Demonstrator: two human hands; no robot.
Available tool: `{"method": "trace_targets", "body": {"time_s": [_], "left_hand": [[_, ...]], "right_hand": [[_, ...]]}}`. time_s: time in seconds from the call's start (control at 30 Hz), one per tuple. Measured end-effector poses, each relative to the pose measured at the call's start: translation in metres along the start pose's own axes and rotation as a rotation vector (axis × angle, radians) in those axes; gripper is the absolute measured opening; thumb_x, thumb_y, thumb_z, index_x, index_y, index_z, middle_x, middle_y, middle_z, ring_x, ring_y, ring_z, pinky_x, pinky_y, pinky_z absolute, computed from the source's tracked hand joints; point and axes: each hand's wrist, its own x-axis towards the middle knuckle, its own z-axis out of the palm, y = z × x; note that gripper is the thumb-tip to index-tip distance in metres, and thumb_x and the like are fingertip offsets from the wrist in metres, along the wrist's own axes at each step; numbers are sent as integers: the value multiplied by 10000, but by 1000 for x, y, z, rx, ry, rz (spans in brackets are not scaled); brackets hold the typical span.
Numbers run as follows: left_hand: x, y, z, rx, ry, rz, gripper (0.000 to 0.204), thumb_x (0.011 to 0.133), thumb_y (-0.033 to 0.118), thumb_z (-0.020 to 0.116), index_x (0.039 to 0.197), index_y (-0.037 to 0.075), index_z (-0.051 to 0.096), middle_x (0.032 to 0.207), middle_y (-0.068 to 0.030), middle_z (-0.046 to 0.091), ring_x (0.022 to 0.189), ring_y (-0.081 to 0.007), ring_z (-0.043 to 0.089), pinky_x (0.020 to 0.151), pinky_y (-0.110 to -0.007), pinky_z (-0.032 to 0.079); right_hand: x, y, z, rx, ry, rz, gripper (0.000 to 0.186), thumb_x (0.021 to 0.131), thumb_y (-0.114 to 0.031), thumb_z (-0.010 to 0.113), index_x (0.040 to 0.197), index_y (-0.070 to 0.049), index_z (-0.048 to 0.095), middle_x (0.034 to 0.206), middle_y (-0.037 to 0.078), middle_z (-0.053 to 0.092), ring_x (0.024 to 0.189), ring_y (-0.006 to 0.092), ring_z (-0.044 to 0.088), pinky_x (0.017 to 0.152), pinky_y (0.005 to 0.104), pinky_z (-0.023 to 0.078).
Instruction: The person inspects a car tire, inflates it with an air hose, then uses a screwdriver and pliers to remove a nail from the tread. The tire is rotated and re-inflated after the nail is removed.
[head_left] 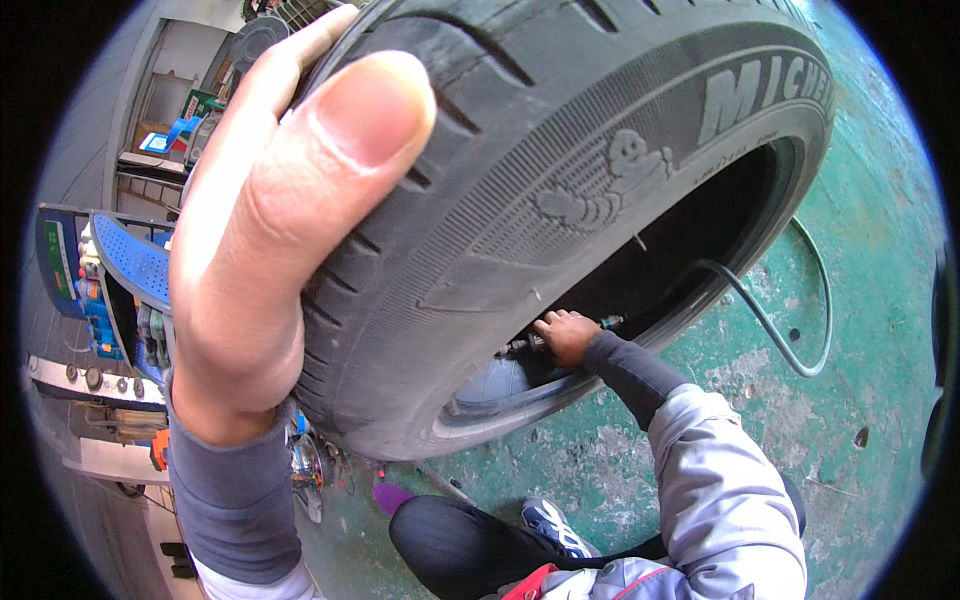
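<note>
A large black tyre (400,290) leans across the middle of the head view, its inner opening turned toward me. My left hand (260,210) holds it at the upper left, with the thumb lying against the tread and the fingers reaching up along its edge. Inside the opening, near the lower bead, my right hand (568,337) is closed around a slim, dark air tool (516,348). A metal fitting (612,322) shows on the other side of that hand. The tool's working tip is hard to make out against the tyre's dark inside.
A grey hose (770,328) comes out of the tyre's opening and loops over the worn green floor (730,400). Shelves hold a blue perforated tray (130,262) and several bottles at the left. Small tools (308,465) lie below the tyre. My shoe (555,525) is close by.
</note>
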Motion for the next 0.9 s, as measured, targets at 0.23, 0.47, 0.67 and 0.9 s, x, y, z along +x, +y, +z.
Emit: {"method": "trace_targets", "body": {"time_s": [0.23, 0.47, 0.67, 0.9], "left_hand": [[1, -4, -7, 129, 28, 10, 970, 1041, 677, 480, 1666, -53, 349, 1590, -255, 531, 1444, -329, 568, 1209, -453, 458], [2, -5, -7, 69, 20, 6, 975, 1036, 688, 482, 1666, -45, 357, 1589, -260, 533, 1460, -331, 556, 1219, -449, 447], [4, -3, -5, 164, 61, -23, 986, 1030, 694, 485, 1666, -47, 355, 1590, -267, 528, 1462, -336, 555, 1219, -458, 447], [5, -1, -7, 154, 58, -21, 993, 1032, 679, 502, 1663, -71, 340, 1599, -262, 514, 1458, -331, 547, 1213, -443, 441]], "right_hand": [[-5, 14, 4, -137, -61, 126, 315, 1012, -236, 624, 1299, -109, 614, 1160, 193, 694, 1069, 370, 727, 869, 495, 615], [-14, 16, -21, -44, 120, -77, 470, 943, -141, 679, 1400, -93, 583, 1189, 174, 701, 1100, 360, 729, 911, 464, 619], [-10, 13, -30, -159, 47, -100, 620, 985, -187, 626, 1590, -117, 508, 1229, 126, 702, 1115, 330, 711, 964, 462, 589], [4, 2, -11, -223, 12, -19, 650, 960, -255, 670, 1590, -164, 533, 1233, 142, 711, 1124, 332, 704, 979, 462, 554]]}}
